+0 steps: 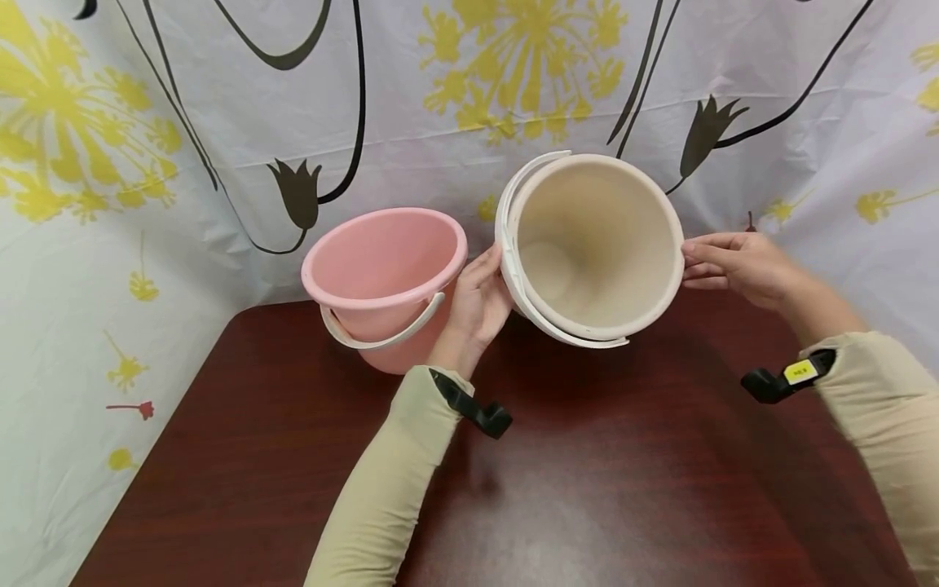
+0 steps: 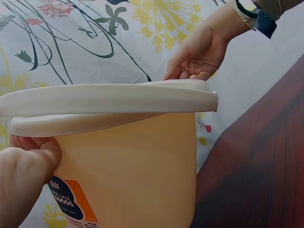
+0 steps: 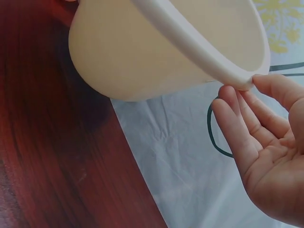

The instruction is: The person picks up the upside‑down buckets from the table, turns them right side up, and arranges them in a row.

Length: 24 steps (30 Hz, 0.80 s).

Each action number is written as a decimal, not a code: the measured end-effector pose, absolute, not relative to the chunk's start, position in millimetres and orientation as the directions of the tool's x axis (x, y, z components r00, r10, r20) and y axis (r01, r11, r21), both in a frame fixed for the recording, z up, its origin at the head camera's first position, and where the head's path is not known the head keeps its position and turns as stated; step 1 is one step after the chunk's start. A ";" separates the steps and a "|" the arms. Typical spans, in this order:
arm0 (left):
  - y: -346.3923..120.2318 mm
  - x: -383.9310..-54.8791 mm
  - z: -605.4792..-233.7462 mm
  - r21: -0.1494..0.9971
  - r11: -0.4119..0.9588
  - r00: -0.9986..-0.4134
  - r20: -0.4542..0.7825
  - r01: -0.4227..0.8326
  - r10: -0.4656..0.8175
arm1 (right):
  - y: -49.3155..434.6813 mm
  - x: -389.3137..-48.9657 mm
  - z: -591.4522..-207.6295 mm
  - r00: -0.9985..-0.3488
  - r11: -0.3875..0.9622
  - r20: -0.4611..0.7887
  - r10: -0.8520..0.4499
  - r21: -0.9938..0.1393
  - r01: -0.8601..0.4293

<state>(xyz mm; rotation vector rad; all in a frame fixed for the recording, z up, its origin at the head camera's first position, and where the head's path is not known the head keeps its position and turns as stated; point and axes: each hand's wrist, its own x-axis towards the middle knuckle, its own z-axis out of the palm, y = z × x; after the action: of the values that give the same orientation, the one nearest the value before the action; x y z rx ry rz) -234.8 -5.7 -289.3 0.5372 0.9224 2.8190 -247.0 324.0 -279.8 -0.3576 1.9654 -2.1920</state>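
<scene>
A cream bucket (image 1: 597,244) is held tilted between both hands, its mouth facing the head camera and its inside bare. My left hand (image 1: 480,302) grips the rim on the left side, under the white handle (image 1: 530,297) that lies along the rim. On the opposite side my right hand (image 1: 748,265) pinches the rim between thumb and fingers, as the right wrist view shows too. An orange and dark blue label (image 2: 71,199) is stuck on the bucket's outer wall. Just left of my left hand, a pink bucket (image 1: 381,297) stands on the table with its white handle hanging down in front.
The dark red-brown wooden table (image 1: 587,481) spreads below the hands. Behind and to the left of it hangs a white sheet (image 1: 411,106) printed with yellow flowers and dark stems. Each wrist wears a black camera strap (image 1: 473,403).
</scene>
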 end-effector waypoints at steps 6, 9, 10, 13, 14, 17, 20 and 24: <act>-4.5 -235.9 -290.3 0.576 -0.817 -0.934 0.289 -0.005 0.209 | 323.1 -242.6 -282.3 -0.948 -0.019 0.017 -0.317 -1.000 -0.012; -4.1 -236.7 -291.2 0.566 -0.824 -0.938 0.280 -0.011 0.206 | 324.1 -240.4 -283.0 -0.937 0.021 0.010 -0.349 -1.000 -0.019; -4.2 -237.0 -291.5 0.563 -0.827 -0.938 0.278 -0.015 0.206 | 324.4 -239.8 -283.3 -0.933 0.040 0.008 -0.360 -0.999 -0.024; -4.2 -237.8 -292.3 0.551 -0.834 -0.936 0.281 -0.022 0.210 | 325.1 -238.3 -284.0 -0.913 0.105 -0.007 -0.408 -0.994 -0.040; -4.2 -238.2 -292.4 0.548 -0.836 -0.935 0.284 -0.023 0.212 | 325.0 -237.8 -284.0 -0.905 0.122 -0.011 -0.426 -0.991 -0.046; -4.3 -239.2 -292.6 0.551 -0.834 -0.932 0.287 -0.029 0.222 | 325.0 -236.7 -284.0 -0.882 0.150 -0.018 -0.471 -0.987 -0.060; -4.8 -240.5 -292.6 0.576 -0.816 -0.925 0.290 -0.037 0.246 | 325.1 -236.3 -283.7 -0.879 0.136 -0.001 -0.477 -0.988 -0.072; -6.9 -241.5 -291.1 0.624 -0.780 -0.909 0.292 -0.055 0.298 | 325.0 -236.0 -280.9 -0.900 0.060 0.044 -0.433 -0.995 -0.077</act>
<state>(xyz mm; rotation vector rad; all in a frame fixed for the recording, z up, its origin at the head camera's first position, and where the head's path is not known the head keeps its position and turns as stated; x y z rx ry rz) -241.5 -6.9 -291.1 0.5655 0.9417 2.7380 -236.0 325.0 -280.9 -0.5170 2.0738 -1.9183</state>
